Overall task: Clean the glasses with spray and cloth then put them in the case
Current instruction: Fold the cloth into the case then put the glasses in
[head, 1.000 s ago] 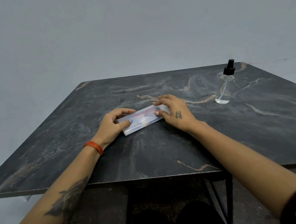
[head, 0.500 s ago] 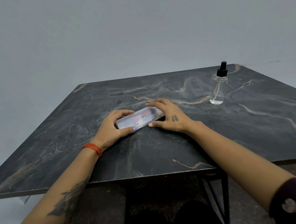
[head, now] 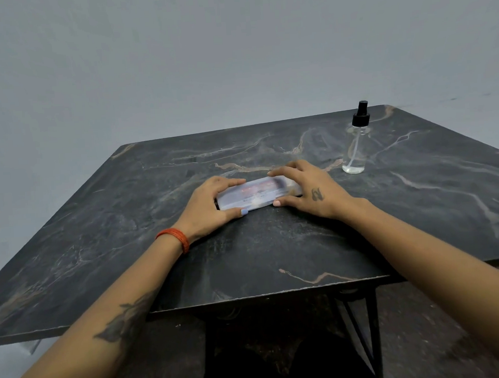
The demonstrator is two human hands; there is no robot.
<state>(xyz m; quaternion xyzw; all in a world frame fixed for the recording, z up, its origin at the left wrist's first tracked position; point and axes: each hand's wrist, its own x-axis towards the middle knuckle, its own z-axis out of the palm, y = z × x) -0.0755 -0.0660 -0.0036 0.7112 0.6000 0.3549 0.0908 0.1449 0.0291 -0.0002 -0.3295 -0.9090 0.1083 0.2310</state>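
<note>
A translucent whitish glasses case (head: 253, 195) lies closed on the dark marble table (head: 275, 245), near its middle. My left hand (head: 205, 206) grips the case's left end, thumb in front and fingers behind. My right hand (head: 309, 189) holds the right end the same way. What is inside the case is blurred; I cannot make out the glasses or a cloth. A clear spray bottle (head: 355, 144) with a black pump top stands upright to the right of my right hand, apart from it.
The table's front edge (head: 263, 297) runs close below my forearms, with black metal legs (head: 373, 327) underneath. A plain grey wall rises behind the table's far edge.
Both hands have stayed on the case; it has turned a little and now lies more level across the table. My fingers have closed more around its two ends.
</note>
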